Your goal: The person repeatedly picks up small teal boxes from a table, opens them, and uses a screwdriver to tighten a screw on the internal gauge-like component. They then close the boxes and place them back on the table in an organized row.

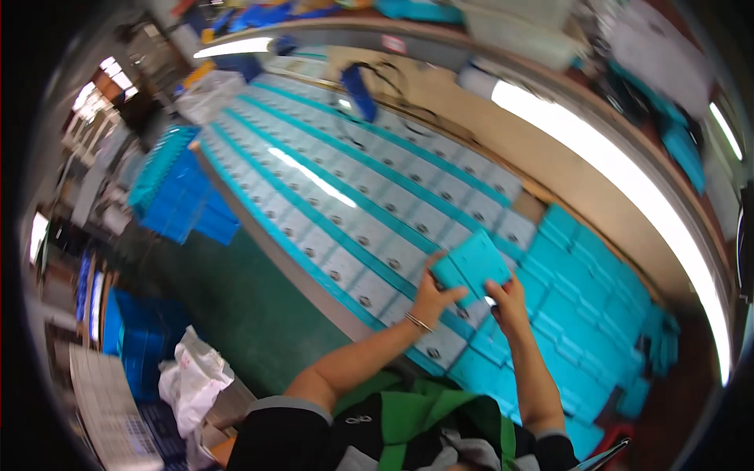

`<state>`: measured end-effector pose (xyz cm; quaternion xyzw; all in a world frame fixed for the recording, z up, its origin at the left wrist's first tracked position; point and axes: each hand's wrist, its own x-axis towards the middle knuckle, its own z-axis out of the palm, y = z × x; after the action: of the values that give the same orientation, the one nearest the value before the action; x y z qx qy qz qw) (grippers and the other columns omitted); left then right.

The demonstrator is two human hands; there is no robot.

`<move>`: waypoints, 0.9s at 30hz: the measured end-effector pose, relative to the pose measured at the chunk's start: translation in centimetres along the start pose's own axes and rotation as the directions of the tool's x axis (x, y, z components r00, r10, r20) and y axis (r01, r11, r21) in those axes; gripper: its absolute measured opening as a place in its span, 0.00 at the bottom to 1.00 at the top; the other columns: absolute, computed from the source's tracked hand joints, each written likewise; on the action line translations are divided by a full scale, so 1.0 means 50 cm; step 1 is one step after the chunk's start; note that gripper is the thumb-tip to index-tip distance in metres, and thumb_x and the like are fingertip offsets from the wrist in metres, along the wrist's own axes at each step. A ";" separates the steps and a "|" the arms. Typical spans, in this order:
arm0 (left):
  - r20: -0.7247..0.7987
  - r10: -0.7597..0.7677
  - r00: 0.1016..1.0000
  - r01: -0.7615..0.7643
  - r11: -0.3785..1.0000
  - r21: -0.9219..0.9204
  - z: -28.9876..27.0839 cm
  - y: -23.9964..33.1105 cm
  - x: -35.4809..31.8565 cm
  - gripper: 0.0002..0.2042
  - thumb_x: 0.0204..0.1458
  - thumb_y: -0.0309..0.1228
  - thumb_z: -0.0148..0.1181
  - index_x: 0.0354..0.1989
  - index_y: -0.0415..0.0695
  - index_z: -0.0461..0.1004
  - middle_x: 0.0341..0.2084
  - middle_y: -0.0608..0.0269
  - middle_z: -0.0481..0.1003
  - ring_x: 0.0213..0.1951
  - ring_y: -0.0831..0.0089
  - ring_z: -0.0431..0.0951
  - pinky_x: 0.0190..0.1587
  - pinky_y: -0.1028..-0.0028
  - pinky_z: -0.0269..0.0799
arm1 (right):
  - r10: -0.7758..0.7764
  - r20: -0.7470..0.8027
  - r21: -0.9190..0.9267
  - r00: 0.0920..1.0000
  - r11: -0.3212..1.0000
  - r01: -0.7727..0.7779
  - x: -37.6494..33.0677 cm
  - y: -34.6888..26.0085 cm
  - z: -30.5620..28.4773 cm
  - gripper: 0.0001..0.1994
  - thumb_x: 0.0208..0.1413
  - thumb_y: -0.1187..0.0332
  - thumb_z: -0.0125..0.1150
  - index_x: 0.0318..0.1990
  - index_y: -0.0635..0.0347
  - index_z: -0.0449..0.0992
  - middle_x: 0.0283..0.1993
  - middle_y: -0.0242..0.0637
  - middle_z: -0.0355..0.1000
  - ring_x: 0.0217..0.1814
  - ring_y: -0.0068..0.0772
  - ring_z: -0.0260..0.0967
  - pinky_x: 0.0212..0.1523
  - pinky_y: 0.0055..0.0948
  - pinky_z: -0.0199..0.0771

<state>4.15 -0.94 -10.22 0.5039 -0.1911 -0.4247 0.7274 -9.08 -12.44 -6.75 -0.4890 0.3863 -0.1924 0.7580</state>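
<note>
Between both hands, raised over the worktable, is a flat turquoise case [473, 263] with a seam across its face. My left hand [438, 292] grips its left edge, thumb lying along the near side. My right hand [507, 302] is closed on the near right corner, where a small bright white spot shows by the thumb. Below and to the left lie long rows of pale panels with turquoise borders [393, 263], each with a small dark mark. To the right, many closed turquoise cases [581, 290] lie overlapping in rows.
A shelf edge [432, 47] and a bright tube light [620, 165] run above the table's far side. Blue crates [184, 192] stand beyond the left table edge. A white plastic bag [195, 381] sits at lower left, beside printed sheets [110, 408].
</note>
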 end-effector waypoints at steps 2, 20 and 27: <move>0.113 -0.034 0.993 0.040 0.998 -0.049 0.010 0.035 -0.003 0.41 0.39 0.21 0.68 0.63 0.46 0.51 0.52 0.61 0.62 0.55 0.69 0.65 0.55 0.68 0.67 | -0.027 -0.011 0.082 1.000 0.996 0.027 -0.020 0.013 -0.019 0.31 0.47 0.64 0.67 0.59 0.53 0.63 0.31 0.27 0.69 0.21 0.14 0.59 0.13 0.15 0.46; 0.666 0.163 0.728 -0.543 0.730 0.416 -0.094 0.125 0.010 0.34 0.42 0.46 0.67 0.58 0.48 0.64 0.57 0.62 0.66 0.57 0.63 0.65 0.54 0.63 0.63 | 0.137 -0.110 0.552 0.984 0.832 -0.054 -0.123 0.060 0.056 0.26 0.48 0.60 0.66 0.53 0.58 0.65 0.35 0.29 0.70 0.23 0.12 0.63 0.12 0.11 0.51; 0.703 -0.557 0.442 0.723 0.685 0.087 -0.105 0.093 0.048 0.48 0.40 0.57 0.64 0.67 0.48 0.47 0.62 0.58 0.56 0.61 0.64 0.62 0.57 0.64 0.66 | 0.042 -0.082 0.281 0.996 0.960 -0.017 -0.109 0.058 0.082 0.31 0.47 0.61 0.68 0.56 0.64 0.63 0.38 0.34 0.72 0.30 0.15 0.67 0.22 0.14 0.64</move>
<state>11.20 0.71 -8.59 0.2583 -0.1875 -0.8404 0.4379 -9.59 -5.06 -6.23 -0.3625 0.3950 -0.2547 0.8048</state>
